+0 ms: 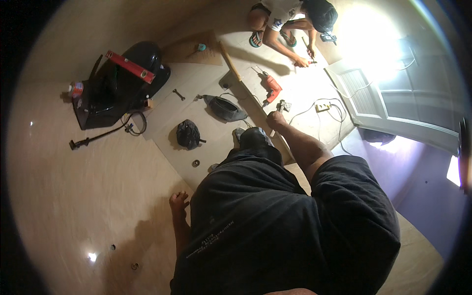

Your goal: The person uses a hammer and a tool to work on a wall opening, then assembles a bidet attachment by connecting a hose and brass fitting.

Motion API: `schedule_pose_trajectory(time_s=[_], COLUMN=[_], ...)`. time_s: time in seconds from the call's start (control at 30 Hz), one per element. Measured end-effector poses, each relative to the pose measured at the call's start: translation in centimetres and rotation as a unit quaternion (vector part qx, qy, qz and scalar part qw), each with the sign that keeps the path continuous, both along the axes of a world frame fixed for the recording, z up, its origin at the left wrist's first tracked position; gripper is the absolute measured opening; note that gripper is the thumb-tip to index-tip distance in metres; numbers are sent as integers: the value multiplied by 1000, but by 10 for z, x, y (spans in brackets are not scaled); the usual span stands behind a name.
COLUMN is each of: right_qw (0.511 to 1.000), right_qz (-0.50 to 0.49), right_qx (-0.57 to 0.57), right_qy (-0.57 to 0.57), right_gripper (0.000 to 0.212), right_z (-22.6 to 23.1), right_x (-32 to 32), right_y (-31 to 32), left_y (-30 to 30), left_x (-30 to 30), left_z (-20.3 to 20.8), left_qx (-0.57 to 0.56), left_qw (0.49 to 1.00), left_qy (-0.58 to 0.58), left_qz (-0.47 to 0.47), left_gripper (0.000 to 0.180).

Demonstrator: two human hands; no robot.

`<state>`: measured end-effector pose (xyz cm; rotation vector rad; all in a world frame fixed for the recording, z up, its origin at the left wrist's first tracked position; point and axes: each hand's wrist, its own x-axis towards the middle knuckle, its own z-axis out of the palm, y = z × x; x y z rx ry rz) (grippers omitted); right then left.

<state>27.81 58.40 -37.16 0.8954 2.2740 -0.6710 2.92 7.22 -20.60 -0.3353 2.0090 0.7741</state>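
Note:
My right hand (pixel 277 120) reaches forward and is closed around the handle of a hammer (pixel 282 105), its metal head showing just beyond my fist. A small square metal piece (pixel 287 106) appears beside the head. Down at my left side hangs my left hand (pixel 179 201), fingers loosely bent and apart, with nothing in it. A red power drill (pixel 272 89) lies on the floor just past the hammer. Left of my right hand is a dark waist bag (pixel 224 107), and nearer to me a black cap (pixel 188 134).
A co-worker (pixel 290 24) squats at the far side, hands near the floor. A black toilet (pixel 118 83) with a red spirit level (pixel 130 66) on it stands left. A wrench (pixel 178 94), a corded power strip (pixel 323 106) and a floor hole (pixel 196 163) lie around; a white door (pixel 393 108) is right.

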Motion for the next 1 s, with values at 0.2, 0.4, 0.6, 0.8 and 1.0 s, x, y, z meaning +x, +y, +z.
schedule_pose_trajectory(time_s=[0.2,0.4,0.6,0.8,1.0], right_qw=[995,986,991,875,937], right_qz=[88,-121,85,-415,-295], right_qx=[54,-100,-97,-248,-162], right_qy=[12,51,45,39,-96], right_gripper=[17,13,16,22,23], right_z=[-8,-77,-25,46,70], right_x=[-39,2,-47,-59,-42], right_y=[-46,-34,-105,-158,-166], left_y=[-76,-57,-206,-187,-158], left_x=[11,39,55,-10,32], left_z=[-16,-14,-74,-67,-3], left_qx=[70,-137,-138,-3,15], left_qw=[994,990,833,983,986], left_qy=[69,-26,161,137,76], left_qz=[-49,-15,-511,124,150], left_gripper=[31,21,30,20,25])
